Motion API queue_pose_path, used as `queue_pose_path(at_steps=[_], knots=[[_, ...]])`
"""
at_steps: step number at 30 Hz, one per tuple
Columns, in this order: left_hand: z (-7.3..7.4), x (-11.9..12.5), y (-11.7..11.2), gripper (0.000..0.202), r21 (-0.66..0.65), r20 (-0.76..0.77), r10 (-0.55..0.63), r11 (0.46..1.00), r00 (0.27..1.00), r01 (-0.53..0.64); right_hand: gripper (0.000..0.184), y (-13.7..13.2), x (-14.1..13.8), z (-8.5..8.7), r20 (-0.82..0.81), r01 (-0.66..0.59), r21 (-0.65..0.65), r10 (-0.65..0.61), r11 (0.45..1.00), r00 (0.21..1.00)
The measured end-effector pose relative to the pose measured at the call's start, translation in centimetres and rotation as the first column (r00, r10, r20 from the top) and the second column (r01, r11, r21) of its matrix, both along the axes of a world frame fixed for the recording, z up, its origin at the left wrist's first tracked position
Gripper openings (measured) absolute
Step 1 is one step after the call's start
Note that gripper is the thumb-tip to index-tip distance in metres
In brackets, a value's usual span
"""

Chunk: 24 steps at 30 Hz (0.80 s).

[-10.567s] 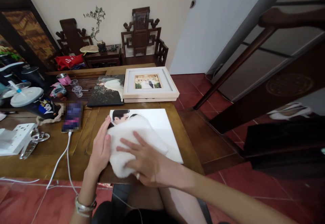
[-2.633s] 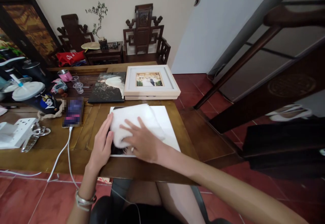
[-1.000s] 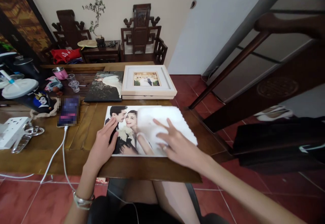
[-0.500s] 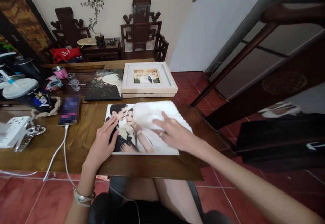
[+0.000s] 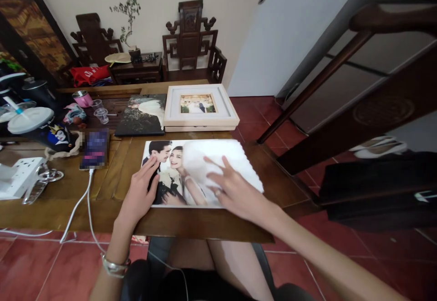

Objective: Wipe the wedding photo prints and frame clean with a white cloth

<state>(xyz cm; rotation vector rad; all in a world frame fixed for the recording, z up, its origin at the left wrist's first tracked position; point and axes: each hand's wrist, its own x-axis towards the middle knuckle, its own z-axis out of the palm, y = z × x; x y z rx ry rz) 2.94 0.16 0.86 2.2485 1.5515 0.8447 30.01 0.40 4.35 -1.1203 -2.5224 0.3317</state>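
A wedding photo panel (image 5: 169, 182) lies flat near the front edge of the wooden table (image 5: 205, 226). Over its right part, and past its right edge, is spread a white cloth (image 5: 235, 155) with a fluffy border. My left hand (image 5: 139, 194) rests with outstretched fingers on the panel's left side, holding it down. My right hand (image 5: 237, 191) lies on the cloth with its fingers spread, slightly blurred, pressing it against the panel. The panel's right corner is hidden under the cloth and hand.
Behind the panel are a dark photo album (image 5: 131, 115) and a pale box with a framed picture (image 5: 223, 122). To the left are a phone (image 5: 94, 148) on a white cable (image 5: 89, 205), a clear hair clip (image 5: 41, 182), a power strip (image 5: 20, 178) and a lidded tumbler (image 5: 54, 132).
My right hand and the cloth have shifted slightly down and to the right across the panel. My left hand stays in place on the left side.
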Motion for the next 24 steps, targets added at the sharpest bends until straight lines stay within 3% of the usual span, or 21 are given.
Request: queue_pose_path(at_steps=[5,8,11,15,19,22,24], knots=[[0.1,0.0,0.0,0.043,-0.025,-0.018,0.013,1.000,1.000,-0.013,0.023,-8.1,0.5,-1.2,-0.056,-0.100,0.015,0.101,0.995,0.993],[0.2,0.0,0.0,0.042,-0.046,-0.046,0.005,0.999,0.999,-0.007,0.025,-9.3,0.5,-0.8,-0.033,-0.137,-0.030,0.136,0.990,0.990],[0.3,-0.2,0.0,0.042,-0.057,-0.060,-0.004,0.998,0.998,0.000,0.027,-7.0,0.4,0.0,-0.012,-0.139,-0.082,0.138,0.987,0.990],[0.3,-0.3,-0.1,0.041,-0.066,-0.071,-0.001,0.998,0.997,-0.004,0.030,-0.4,-0.1,0.8,0.032,-0.085,-0.089,0.088,0.992,0.996],[0.3,-0.3,-0.1,0.041,-0.078,-0.061,0.008,0.997,0.998,-0.013,0.022,6.1,-0.7,0.6,0.040,-0.024,-0.037,0.026,0.999,0.999],[0.4,-0.2,0.0,0.041,-0.079,-0.035,0.010,0.997,0.999,-0.013,0.021,7.8,-1.0,0.1,0.038,0.012,-0.020,-0.011,1.000,0.999],[0.4,-0.2,0.0,0.042,-0.074,-0.011,0.008,0.997,1.000,-0.009,0.024,6.8,-1.2,-0.2,0.051,0.036,0.008,-0.036,0.999,0.998]])
